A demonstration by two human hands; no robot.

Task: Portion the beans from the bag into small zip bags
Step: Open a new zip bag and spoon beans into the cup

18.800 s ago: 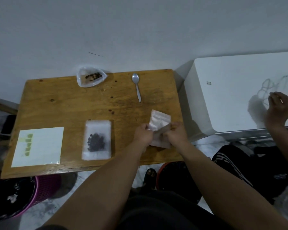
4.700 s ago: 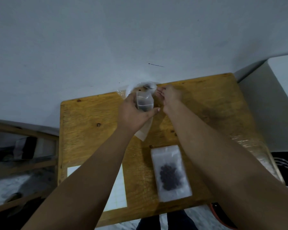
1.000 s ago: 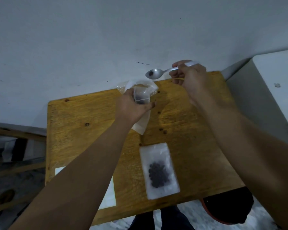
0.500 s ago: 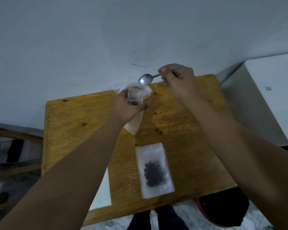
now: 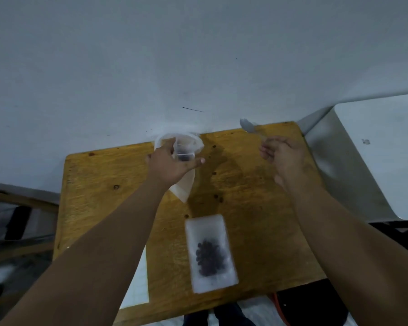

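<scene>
My left hand (image 5: 172, 164) grips a small zip bag (image 5: 185, 187) with its mouth held open, a few dark beans showing inside near my fingers. Right behind it at the table's far edge lies the clear bean bag (image 5: 194, 143). My right hand (image 5: 282, 156) holds a metal spoon (image 5: 249, 127) by the handle, its bowl pointing away toward the wall, off to the right of both bags. A filled zip bag (image 5: 210, 251) of dark beans lies flat near the front edge of the wooden table (image 5: 97, 184).
A white sheet of labels (image 5: 138, 288) lies at the front left, partly under my left forearm. A white cabinet (image 5: 372, 156) stands close to the table's right side. The grey wall runs right behind the table. Loose dark beans (image 5: 214, 173) dot the wood.
My right hand has swung the spoon from above the open zip bag out to the right, toward the table's far right corner. My left hand still holds the zip bag in place.
</scene>
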